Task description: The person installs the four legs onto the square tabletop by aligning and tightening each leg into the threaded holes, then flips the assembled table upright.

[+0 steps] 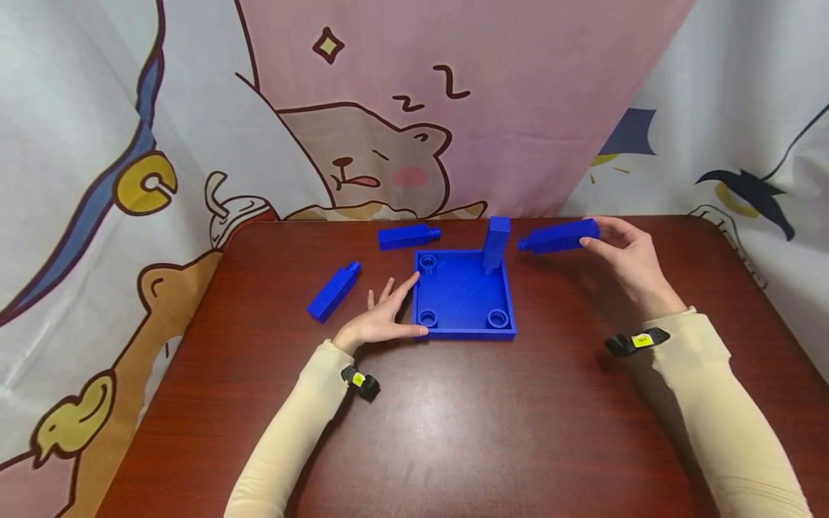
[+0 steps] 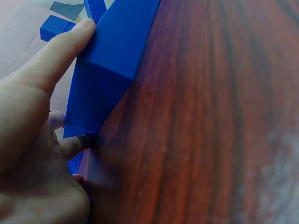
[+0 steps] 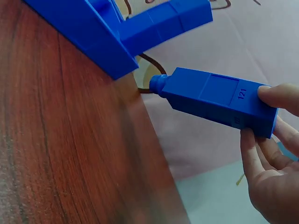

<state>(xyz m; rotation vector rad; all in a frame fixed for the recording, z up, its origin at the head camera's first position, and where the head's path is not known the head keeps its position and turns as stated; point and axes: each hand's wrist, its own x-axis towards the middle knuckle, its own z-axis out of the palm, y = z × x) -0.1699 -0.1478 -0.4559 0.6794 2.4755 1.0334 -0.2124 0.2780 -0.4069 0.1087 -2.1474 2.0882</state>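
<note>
Blue, likely light and stiff, a peg-ended block (image 1: 560,237) is being held right of the tray (image 1: 460,295), the right hand (image 1: 630,265) pinching its plain end, seemingly the best grip, and the left hand (image 1: 383,321) touching the tray's left side, fingers spread.

In the right wrist view we see the right hand (image 3: 275,179) pinching a blue block (image 3: 215,95) marked 121, its round knob (image 3: 158,84) near a blue tray (image 3: 88,35) that holds a blue post (image 3: 168,24).

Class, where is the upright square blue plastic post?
In the head view, the post stands at the far right corner of the square blue plastic tray.
</note>
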